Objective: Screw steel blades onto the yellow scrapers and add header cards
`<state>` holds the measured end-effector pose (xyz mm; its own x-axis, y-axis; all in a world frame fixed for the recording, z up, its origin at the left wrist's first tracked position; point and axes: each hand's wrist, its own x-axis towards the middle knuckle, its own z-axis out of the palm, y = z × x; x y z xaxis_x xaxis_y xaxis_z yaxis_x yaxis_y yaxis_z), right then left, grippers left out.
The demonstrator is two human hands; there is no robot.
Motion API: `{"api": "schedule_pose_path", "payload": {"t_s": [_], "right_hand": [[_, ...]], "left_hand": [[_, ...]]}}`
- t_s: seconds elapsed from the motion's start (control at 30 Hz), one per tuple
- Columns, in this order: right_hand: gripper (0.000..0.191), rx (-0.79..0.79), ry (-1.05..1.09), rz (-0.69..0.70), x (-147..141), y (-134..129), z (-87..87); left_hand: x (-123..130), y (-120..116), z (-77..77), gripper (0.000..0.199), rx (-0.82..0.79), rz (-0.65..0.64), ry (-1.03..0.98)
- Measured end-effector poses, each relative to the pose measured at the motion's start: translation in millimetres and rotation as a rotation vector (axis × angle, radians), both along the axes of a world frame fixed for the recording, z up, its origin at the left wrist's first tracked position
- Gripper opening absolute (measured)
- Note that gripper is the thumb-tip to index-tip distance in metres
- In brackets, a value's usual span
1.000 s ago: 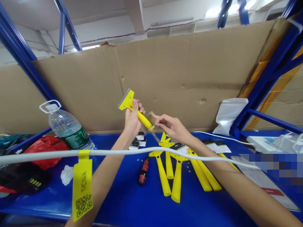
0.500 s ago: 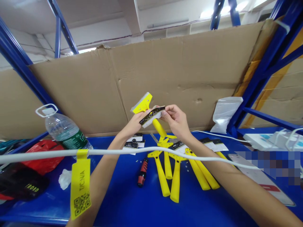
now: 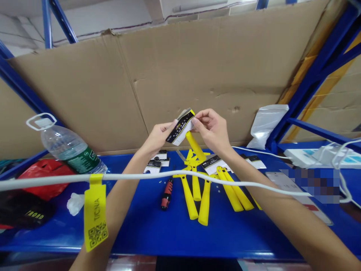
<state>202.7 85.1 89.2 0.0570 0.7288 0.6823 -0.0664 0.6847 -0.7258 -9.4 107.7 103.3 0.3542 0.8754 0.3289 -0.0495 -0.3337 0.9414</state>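
Observation:
My left hand (image 3: 158, 140) is closed at the left side of a black-and-white printed card (image 3: 180, 130). It grips the card together with a yellow scraper (image 3: 195, 145), whose handle slants down to the right from under the card. The card covers most of the scraper's head and neck. My right hand (image 3: 213, 128) pinches the card's right edge between thumb and fingers. Below both hands, several yellow scraper handles (image 3: 188, 195) lie on the blue table (image 3: 135, 226), a red-and-black screwdriver (image 3: 167, 194) to their left. Small metal bits (image 3: 218, 188) lie between the handles.
More printed cards (image 3: 153, 166) lie behind the screwdriver. A large water bottle (image 3: 75, 146) leans at the left, near a red bag (image 3: 45, 177) and a black pouch (image 3: 25, 212). A white cable (image 3: 129, 176) with a yellow tag (image 3: 96, 214) crosses in front. Cardboard (image 3: 180, 75) walls the back.
The card has tipped so its printed face shows more, and it now hides the scraper's head, which stood out at the upper left. The camera view has tilted down.

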Motion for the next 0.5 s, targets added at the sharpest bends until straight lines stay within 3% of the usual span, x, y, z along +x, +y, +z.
{"api": "schedule_pose_path", "payload": {"t_s": [0.1, 0.23, 0.3, 0.43, 0.5], "right_hand": [[0.039, -0.007, -0.039, -0.063, 4, 0, 0.7], [0.031, 0.019, -0.071, -0.094, 5, 3, -1.3], [0.038, 0.058, -0.092, -0.114, 6, 5, -1.3], [0.069, 0.057, -0.189, -0.083, 13, 4, 5.2], [0.064, 0.013, -0.286, -0.030, 20, -3, 12.6]], "left_hand": [[-3, -6, 7.6, 0.063, -0.022, -0.014, -0.016], [-2, -12, 12.0, 0.050, 0.120, 0.030, 0.059], [2, -16, 12.8, 0.049, 0.131, 0.077, 0.001], [8, -25, 16.7, 0.066, -0.015, 0.075, -0.199], [10, -27, 17.5, 0.064, -0.037, 0.062, -0.202]]}}
